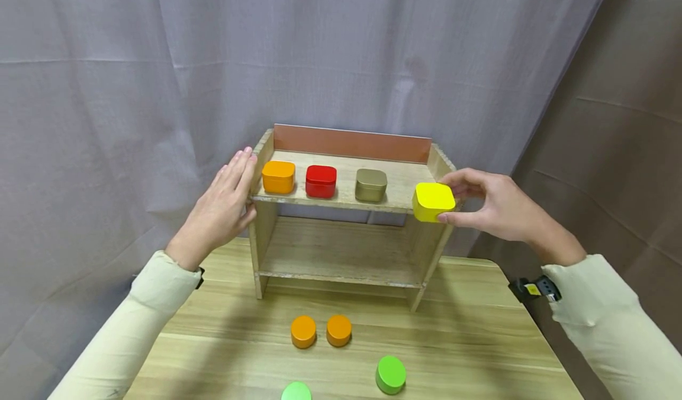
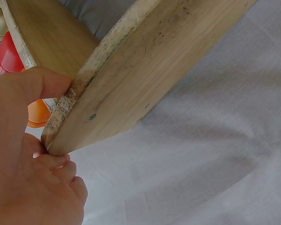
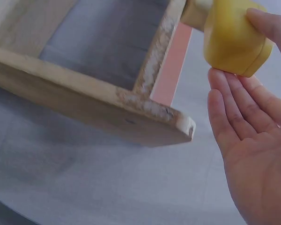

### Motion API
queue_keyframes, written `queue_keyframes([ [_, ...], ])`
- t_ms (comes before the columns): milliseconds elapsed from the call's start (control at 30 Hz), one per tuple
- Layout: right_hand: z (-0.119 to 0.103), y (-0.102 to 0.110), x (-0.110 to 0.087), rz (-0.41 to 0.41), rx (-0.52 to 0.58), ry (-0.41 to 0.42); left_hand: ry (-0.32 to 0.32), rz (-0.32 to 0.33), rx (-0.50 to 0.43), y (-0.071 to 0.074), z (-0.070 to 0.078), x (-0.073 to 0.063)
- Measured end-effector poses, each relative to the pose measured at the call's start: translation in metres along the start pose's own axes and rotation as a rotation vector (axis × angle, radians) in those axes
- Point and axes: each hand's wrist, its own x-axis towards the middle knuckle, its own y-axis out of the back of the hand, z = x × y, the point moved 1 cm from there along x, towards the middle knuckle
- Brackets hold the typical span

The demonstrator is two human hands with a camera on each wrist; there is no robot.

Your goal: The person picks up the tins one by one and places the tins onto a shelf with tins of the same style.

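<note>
Pinching the yellow box to its left, your right hand is nearer; your left hand grips the shelf's opposite side.

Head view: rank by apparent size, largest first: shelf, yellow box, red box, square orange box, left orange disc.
1. Shelf
2. Yellow box
3. Red box and square orange box: too alike to rank
4. Left orange disc

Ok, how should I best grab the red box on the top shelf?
Probably from above, pinching the red box by its front and back walls: it sits flat near the top shelf's open front edge, with the orange box and olive box flanking its sides.
</note>
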Motion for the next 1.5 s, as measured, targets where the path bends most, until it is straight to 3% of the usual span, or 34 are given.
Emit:
queue_keyframes([
  [167, 0.006, 0.006, 0.013, -0.022, -0.025, -0.06, -0.006, 0.003, 0.006, 0.0, 0.0, 0.001],
  [600, 0.01, 0.011, 0.034, -0.109, -0.005, -0.122, -0.013, 0.014, -0.002, -0.002, 0.001, 0.0],
  [1133, 0.007, 0.006, 0.044, -0.175, -0.051, -0.184, -0.01, 0.016, -0.006, -0.003, 0.002, 0.001],
  [1500, 0.008, 0.0, 0.044, -0.223, -0.062, -0.174, -0.015, 0.028, -0.011, -0.003, 0.003, 0.0],
])
